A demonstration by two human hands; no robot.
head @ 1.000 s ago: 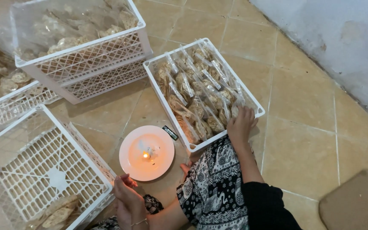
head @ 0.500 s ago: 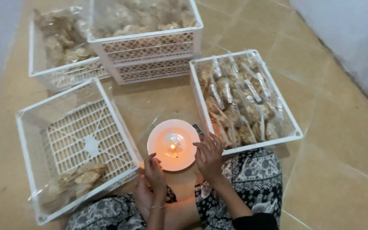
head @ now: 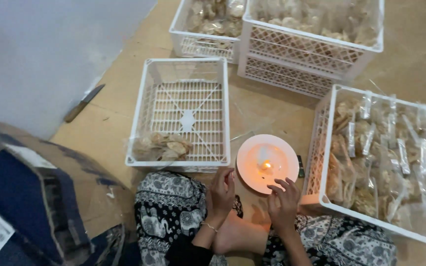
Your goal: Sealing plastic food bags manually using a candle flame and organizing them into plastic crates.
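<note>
A white plate [head: 246, 170] with a small lit candle [head: 264, 164] sits on the tiled floor in front of my crossed legs. My left hand [head: 221, 194] hovers at the plate's near-left edge, fingers curled with nothing clearly in them. My right hand [head: 283, 202] hangs just below the plate with fingers spread and nothing in it. To the right stands a white plastic crate [head: 321, 148] full of clear bags of crackers [head: 371, 152]. To the left stands a nearly bare white crate [head: 183, 111] with one bag of crackers [head: 159, 146] in its near corner.
Two more white crates of crackers are stacked at the back [head: 311, 54], with another [head: 205, 29] beside them. A knife [head: 84, 102] lies on the floor by the white wall. A cardboard box [head: 35, 192] sits at my left. A small dark lighter [head: 300, 166] lies beside the plate.
My view has swung left. My right hand came off the full crate's edge to the plate. Both hands now sit close together below the candle.
</note>
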